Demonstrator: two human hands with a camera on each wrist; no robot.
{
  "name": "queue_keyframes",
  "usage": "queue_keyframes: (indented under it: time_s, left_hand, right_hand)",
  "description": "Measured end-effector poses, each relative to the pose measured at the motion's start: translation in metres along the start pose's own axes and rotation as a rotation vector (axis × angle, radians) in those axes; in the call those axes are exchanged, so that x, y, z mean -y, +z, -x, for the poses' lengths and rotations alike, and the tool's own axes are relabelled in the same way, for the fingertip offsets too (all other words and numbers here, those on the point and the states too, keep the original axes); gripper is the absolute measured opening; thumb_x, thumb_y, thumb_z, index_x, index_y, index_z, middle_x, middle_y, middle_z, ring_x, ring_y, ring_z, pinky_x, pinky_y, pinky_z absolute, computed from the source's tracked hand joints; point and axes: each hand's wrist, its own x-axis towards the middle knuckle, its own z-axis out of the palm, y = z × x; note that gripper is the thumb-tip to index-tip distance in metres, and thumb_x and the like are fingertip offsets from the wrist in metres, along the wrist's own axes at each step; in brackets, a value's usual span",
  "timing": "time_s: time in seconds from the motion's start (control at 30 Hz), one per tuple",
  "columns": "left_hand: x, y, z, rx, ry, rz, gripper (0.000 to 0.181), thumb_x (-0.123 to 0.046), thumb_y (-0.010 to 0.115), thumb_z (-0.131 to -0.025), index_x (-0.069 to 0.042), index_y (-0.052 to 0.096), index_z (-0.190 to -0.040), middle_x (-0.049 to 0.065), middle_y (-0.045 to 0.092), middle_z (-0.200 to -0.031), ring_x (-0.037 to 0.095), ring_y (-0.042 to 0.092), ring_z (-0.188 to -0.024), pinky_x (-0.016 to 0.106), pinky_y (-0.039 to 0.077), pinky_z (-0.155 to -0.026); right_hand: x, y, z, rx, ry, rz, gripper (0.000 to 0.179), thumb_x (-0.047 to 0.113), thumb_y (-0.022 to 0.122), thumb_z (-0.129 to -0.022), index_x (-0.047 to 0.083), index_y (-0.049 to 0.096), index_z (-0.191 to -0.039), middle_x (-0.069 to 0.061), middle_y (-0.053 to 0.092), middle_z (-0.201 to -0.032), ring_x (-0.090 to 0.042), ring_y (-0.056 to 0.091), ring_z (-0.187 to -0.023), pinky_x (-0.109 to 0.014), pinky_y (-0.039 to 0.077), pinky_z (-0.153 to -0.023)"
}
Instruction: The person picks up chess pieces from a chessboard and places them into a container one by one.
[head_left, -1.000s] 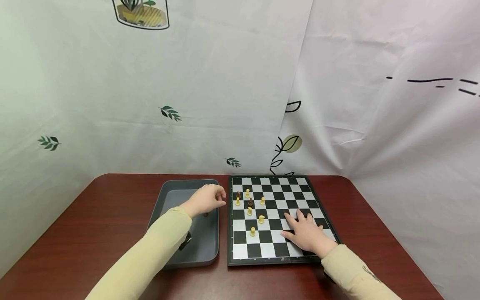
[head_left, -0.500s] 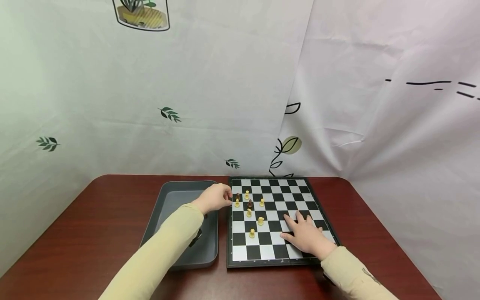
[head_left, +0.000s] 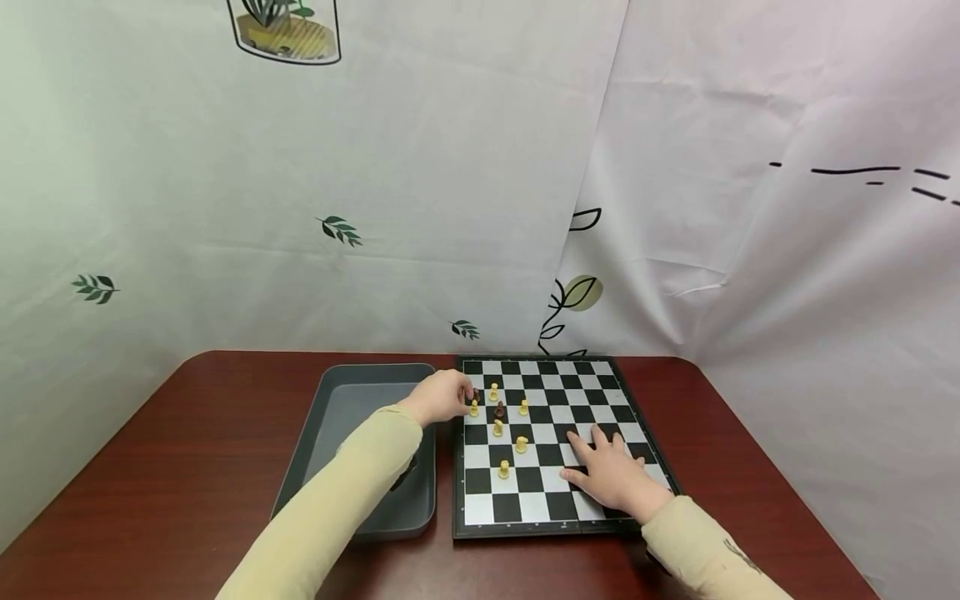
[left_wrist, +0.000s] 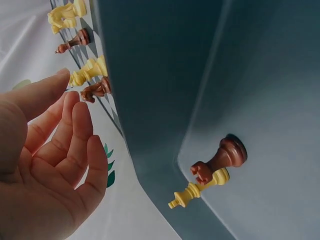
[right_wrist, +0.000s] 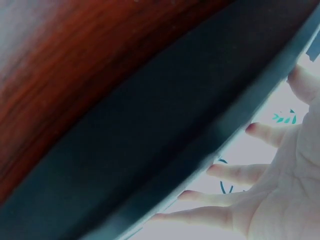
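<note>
In the head view my left hand [head_left: 441,396] reaches across the tray's right rim to the chessboard's far left corner. Its fingertips are right at a brown knight [left_wrist: 96,90] and a yellow chess piece [left_wrist: 90,71], both standing on the board [head_left: 555,502]. From the left wrist, thumb and fingers [left_wrist: 82,122] look apart and gently bent, with nothing between them. My right hand [head_left: 611,473] rests on the board's right half, fingers spread. Several more yellow pieces stand nearby, among them a yellow knight [head_left: 521,444], along with a brown piece [head_left: 500,410].
Left of the board sits a grey tray [head_left: 352,417]. Inside it are a brown rook [left_wrist: 225,155] and a yellow piece with a pointed top [left_wrist: 185,196], partly behind the rook. The table [head_left: 187,450] is dark red wood, and a white printed cloth [head_left: 450,167] hangs behind it.
My left hand has moved right, from over the tray to the pieces at the board's left edge. The right hand has stayed in place.
</note>
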Motion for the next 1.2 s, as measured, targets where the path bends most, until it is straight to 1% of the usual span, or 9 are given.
queue_keyframes:
  time_s: [0.23,0.4,0.5,0.63,0.8,1.2]
  left_hand:
    - [-0.0038,0.0012,-0.0017,0.011,-0.013,-0.033,0.01,-0.01,0.074,-0.08,-0.009,0.066,-0.085,0.0,0.058,-0.066,0.012,0.048,-0.058,0.028,0.042,-0.061]
    - [-0.0066,0.0021,-0.0033,0.012,-0.019,-0.041,0.008,-0.011,0.073,-0.081,-0.01,0.066,-0.081,0.001,0.062,-0.075,0.013,0.049,-0.062,0.028,0.043,-0.062]
    - [-0.0079,0.0029,-0.0042,0.018,-0.024,-0.043,0.007,-0.011,0.073,-0.082,-0.01,0.065,-0.081,0.002,0.063,-0.08,0.014,0.05,-0.065,0.029,0.043,-0.063]
    - [-0.0087,0.0034,-0.0051,0.029,-0.033,-0.056,0.009,-0.012,0.073,-0.082,-0.01,0.064,-0.079,0.001,0.061,-0.079,0.014,0.05,-0.066,0.029,0.042,-0.063]
    - [-0.0075,0.004,-0.0064,0.037,-0.039,-0.05,0.011,-0.012,0.072,-0.082,-0.011,0.063,-0.077,0.001,0.059,-0.077,0.014,0.049,-0.066,0.029,0.041,-0.063]
    - [-0.0031,0.0081,-0.0078,0.037,-0.045,-0.048,0.015,-0.013,0.07,-0.084,-0.012,0.061,-0.074,0.001,0.055,-0.072,0.015,0.048,-0.064,0.028,0.039,-0.061]
  right_hand:
    - [-0.0005,0.0005,-0.0005,0.002,0.0,-0.002,0.065,0.047,0.06,-0.088,0.01,0.046,-0.139,-0.029,0.035,-0.142,-0.059,0.031,-0.126,-0.078,0.031,-0.081]
    - [-0.0008,0.001,-0.0004,0.003,0.004,0.0,0.065,0.048,0.059,-0.088,0.011,0.046,-0.139,-0.029,0.035,-0.142,-0.059,0.031,-0.126,-0.078,0.031,-0.081]
    - [-0.0013,0.0012,-0.0002,0.003,0.007,-0.001,0.065,0.048,0.059,-0.088,0.011,0.046,-0.14,-0.029,0.035,-0.142,-0.059,0.031,-0.126,-0.078,0.03,-0.082]
    - [-0.0011,0.0013,0.0002,0.005,0.005,-0.009,0.065,0.048,0.059,-0.088,0.011,0.046,-0.14,-0.029,0.034,-0.143,-0.06,0.03,-0.126,-0.078,0.03,-0.082]
    - [-0.0005,0.0011,0.0002,0.01,0.013,-0.018,0.065,0.047,0.06,-0.088,0.012,0.046,-0.14,-0.03,0.034,-0.144,-0.06,0.029,-0.127,-0.079,0.029,-0.083]
    - [0.0008,0.0001,0.0008,0.003,0.007,-0.02,0.065,0.048,0.06,-0.088,0.011,0.046,-0.139,-0.03,0.034,-0.143,-0.06,0.03,-0.126,-0.078,0.029,-0.082]
